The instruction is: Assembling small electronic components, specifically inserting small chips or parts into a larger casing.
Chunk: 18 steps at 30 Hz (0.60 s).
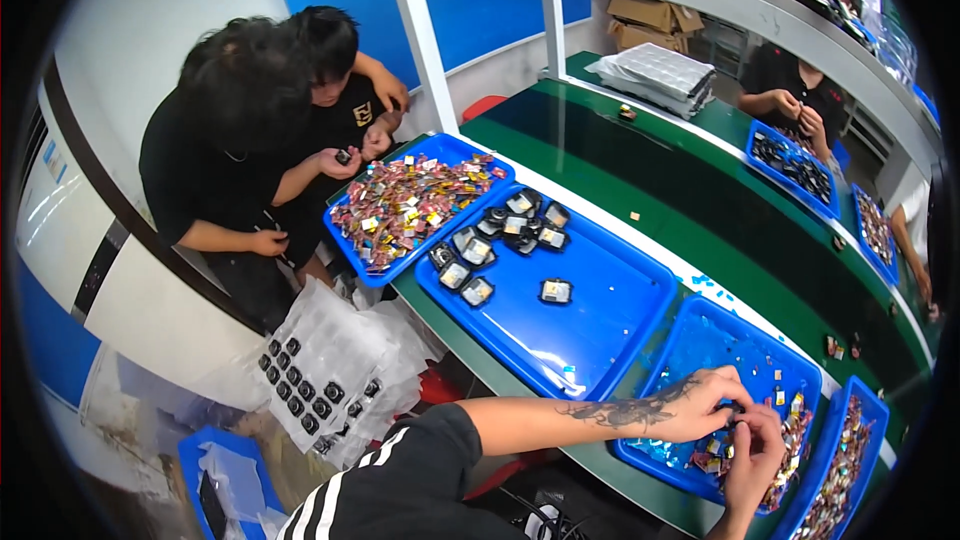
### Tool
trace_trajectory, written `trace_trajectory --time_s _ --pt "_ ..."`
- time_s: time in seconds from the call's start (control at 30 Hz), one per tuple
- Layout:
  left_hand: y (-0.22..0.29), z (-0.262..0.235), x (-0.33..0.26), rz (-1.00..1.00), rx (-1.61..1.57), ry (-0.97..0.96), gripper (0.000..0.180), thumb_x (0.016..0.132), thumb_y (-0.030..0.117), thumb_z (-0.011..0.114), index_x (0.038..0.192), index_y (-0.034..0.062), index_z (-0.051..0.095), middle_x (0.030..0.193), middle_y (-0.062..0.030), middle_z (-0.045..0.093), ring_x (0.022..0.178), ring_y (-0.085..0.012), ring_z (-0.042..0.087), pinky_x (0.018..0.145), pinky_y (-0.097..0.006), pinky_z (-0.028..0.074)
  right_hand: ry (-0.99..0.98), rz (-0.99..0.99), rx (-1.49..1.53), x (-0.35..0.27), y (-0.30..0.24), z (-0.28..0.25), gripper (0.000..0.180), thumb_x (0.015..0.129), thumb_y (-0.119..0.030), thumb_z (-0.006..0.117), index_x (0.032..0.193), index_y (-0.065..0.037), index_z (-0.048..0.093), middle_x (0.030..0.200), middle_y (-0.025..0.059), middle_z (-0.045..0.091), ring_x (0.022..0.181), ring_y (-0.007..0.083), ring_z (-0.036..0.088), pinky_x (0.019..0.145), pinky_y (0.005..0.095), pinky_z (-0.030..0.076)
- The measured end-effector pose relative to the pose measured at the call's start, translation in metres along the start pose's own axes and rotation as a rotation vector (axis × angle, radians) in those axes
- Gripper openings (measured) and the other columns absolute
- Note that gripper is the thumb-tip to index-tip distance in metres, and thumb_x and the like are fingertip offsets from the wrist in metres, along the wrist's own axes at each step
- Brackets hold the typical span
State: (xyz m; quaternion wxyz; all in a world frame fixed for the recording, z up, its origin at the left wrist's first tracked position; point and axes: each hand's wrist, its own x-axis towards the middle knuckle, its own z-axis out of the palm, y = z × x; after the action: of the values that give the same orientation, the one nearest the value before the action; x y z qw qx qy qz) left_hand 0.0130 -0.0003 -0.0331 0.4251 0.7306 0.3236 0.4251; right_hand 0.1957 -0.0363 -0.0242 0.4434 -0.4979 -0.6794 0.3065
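My left hand [703, 405], at the end of a tattooed forearm, is closed with its fingers bent around a small black part [737, 418]. From the lower right, my right hand [757, 452] pinches at the same part, so the fingertips of both meet there. Its exact kind is mostly hidden by fingers. Both hands are over a blue tray [683, 340] that contains a pile of small pink, yellow and silvery pieces [795, 430]. In the larger blue tray [610, 290] to the left, several black square housings with pale labels [556, 291] lie loose.
Another blue tray [343, 258] of small coloured pieces is at the left, beside two people in black [235, 140]. A white tray of black housings [325, 350] stands lower left. Behind the trays runs a green conveyor belt [600, 170]. A person [800, 100] works across it.
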Motion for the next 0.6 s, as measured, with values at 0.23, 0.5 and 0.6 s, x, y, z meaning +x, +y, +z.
trace_trajectory --time_s 0.23,0.5,0.6 --pt "0.016 -0.023 0.001 -0.114 -0.505 0.074 0.052 0.081 0.001 0.073 0.128 -0.0012 0.052 0.121 -0.0159 0.059 0.101 -0.016 0.06 0.086 -0.029 0.053 0.235 0.232 0.745 0.013 -0.006 0.033 0.013 0.092 -0.009 0.062 0.101 0.002 0.064 0.092 0.006 0.065 0.082 0.0101 0.06 0.07 0.0226 0.049" --pt "0.005 -0.017 0.004 -0.159 -0.658 0.035 0.043 0.093 -0.001 0.056 0.135 -0.0056 0.047 0.131 -0.0146 0.056 0.118 -0.0175 0.055 0.102 -0.031 0.044 0.218 0.019 0.216 0.01 -0.03 0.01 0.02 0.081 0.006 0.068 0.1 0.001 0.071 0.096 0.0094 0.064 0.079 0.0117 0.059 0.068 0.023 0.049" --pt "0.007 -0.015 0.001 -0.172 -0.631 -0.033 0.041 0.095 -0.002 0.051 0.136 -0.0051 0.046 0.131 -0.0161 0.055 0.119 -0.0195 0.054 0.103 -0.033 0.044 0.181 -0.052 0.021 0.014 -0.046 0.006 0.019 0.079 0.003 0.071 0.098 0.001 0.071 0.082 0.0092 0.068 0.068 0.0131 0.06 0.063 0.0254 0.048"
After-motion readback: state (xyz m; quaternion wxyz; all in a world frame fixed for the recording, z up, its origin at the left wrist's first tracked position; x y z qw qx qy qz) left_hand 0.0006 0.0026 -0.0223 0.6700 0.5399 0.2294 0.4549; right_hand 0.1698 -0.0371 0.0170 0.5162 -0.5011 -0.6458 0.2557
